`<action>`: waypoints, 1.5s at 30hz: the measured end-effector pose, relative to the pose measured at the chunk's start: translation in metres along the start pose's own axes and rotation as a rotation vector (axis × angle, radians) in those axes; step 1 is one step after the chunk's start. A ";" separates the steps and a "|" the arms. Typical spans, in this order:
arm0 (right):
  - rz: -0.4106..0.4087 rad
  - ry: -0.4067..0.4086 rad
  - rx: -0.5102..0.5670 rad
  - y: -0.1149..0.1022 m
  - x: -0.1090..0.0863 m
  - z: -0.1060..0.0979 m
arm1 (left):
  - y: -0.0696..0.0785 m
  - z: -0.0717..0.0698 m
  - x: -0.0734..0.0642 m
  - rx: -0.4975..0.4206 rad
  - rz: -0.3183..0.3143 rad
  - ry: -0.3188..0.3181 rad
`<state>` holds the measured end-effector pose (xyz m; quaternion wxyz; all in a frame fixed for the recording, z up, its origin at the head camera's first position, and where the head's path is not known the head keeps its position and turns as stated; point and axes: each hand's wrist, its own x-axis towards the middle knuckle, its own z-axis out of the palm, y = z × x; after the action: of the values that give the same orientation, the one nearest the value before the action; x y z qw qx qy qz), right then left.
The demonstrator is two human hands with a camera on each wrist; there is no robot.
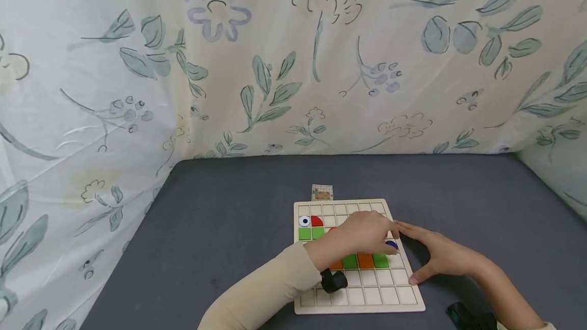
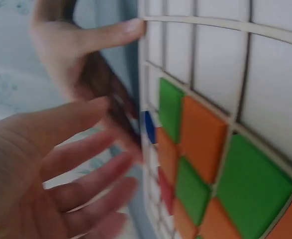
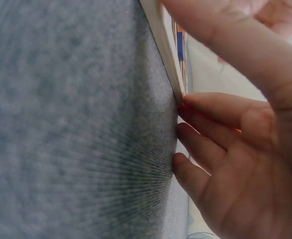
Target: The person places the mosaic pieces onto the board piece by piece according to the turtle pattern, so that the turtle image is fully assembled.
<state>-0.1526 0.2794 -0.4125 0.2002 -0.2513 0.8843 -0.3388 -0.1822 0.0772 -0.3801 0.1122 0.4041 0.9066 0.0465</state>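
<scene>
A pale wooden grid board (image 1: 362, 297) lies on the dark grey table. My left hand (image 1: 369, 230) reaches over its right part, hiding several cells. In the left wrist view its fingers are spread and hold nothing. A blue rounded piece (image 1: 392, 244) sits in a cell near the right edge, close to these fingertips. Green tiles (image 2: 255, 184) and orange tiles (image 2: 203, 137) fill cells beside it. My right hand (image 1: 440, 253) rests along the board's right edge, its thumb and forefinger apart and touching the rim, the other fingers (image 3: 200, 144) extended on the table.
A small pattern card (image 1: 322, 192) lies behind the board's far edge. An eye tile (image 1: 304, 221) and a red quarter-round tile (image 1: 316, 221) sit at upper left. Both wrists wear black devices (image 1: 334, 281). Flowered cloth (image 1: 275, 65) hangs behind and beside the table.
</scene>
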 end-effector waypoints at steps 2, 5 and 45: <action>0.008 -0.004 0.008 0.000 0.000 0.000 | 0.000 -0.004 -0.007 0.030 -0.008 -0.035; 0.039 -0.005 0.011 -0.002 0.000 0.000 | -0.002 -0.010 -0.020 0.038 -0.006 -0.056; 0.078 -0.004 0.032 -0.001 0.004 0.004 | -0.120 0.006 -0.231 -0.292 -0.276 0.099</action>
<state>-0.1540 0.2743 -0.4153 0.2189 -0.2140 0.8875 -0.3443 -0.1180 -0.1747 -0.3684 0.1302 0.2525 0.9415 0.1814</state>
